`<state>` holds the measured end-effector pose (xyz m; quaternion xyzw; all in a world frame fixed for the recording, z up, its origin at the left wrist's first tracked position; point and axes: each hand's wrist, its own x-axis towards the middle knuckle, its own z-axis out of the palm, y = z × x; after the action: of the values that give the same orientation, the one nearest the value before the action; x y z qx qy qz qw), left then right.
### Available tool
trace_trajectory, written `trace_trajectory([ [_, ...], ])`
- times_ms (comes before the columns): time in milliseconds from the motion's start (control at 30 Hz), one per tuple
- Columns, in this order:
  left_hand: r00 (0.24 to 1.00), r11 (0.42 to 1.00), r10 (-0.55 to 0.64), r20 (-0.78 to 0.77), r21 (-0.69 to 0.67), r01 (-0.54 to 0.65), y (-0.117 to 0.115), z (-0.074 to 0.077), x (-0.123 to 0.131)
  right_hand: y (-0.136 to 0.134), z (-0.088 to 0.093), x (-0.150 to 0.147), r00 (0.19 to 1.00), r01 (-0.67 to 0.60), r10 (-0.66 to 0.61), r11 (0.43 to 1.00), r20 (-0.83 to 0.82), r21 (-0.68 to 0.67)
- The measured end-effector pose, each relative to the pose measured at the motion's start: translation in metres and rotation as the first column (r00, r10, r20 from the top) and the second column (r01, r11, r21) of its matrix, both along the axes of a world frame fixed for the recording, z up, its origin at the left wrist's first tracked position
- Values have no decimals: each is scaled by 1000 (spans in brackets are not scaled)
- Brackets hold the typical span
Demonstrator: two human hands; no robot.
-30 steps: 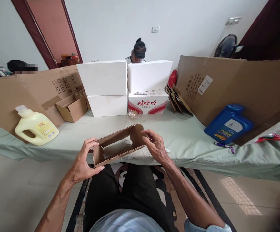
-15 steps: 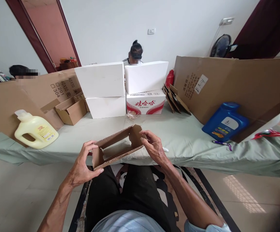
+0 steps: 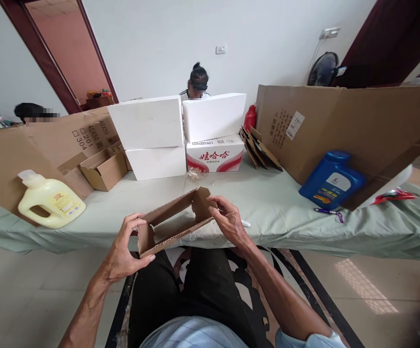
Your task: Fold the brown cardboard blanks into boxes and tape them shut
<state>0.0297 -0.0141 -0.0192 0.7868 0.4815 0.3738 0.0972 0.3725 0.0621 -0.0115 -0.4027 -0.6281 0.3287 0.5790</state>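
Observation:
A narrow brown cardboard box point(image 3: 175, 240), its middle open to view, is held tilted over the table's front edge. My left hand point(image 3: 125, 251) grips its left end, fingers at the top corner and thumb under the near side. At the far right end, my right hand point(image 3: 228, 217) pinches the end wall between thumb and fingers. Part of a small white object point(image 3: 245, 224) shows on the cloth beside my right wrist.
White boxes point(image 3: 146, 121) and a red-and-white carton point(image 3: 215, 155) stand stacked ahead. A yellow bottle point(image 3: 59, 203) is left, a blue bottle point(image 3: 331, 181) right, by large cardboard panels point(image 3: 304, 130). Folded cardboard point(image 3: 259, 150) leans near the carton. Another person point(image 3: 198, 82) sits beyond.
The view has shifted slightly to the right, so the background sits further left. Both hands keep their grip on the box, which has tilted slightly; less of the cloth shows through it.

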Motion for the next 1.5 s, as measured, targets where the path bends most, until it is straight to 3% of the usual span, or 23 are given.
trace_trajectory([
  [1500, 998, 1000, 7, 57, -24, -5, -2, -1, 2, 6, 1, -3, 998, 46, -44, 998, 51, -43],
])
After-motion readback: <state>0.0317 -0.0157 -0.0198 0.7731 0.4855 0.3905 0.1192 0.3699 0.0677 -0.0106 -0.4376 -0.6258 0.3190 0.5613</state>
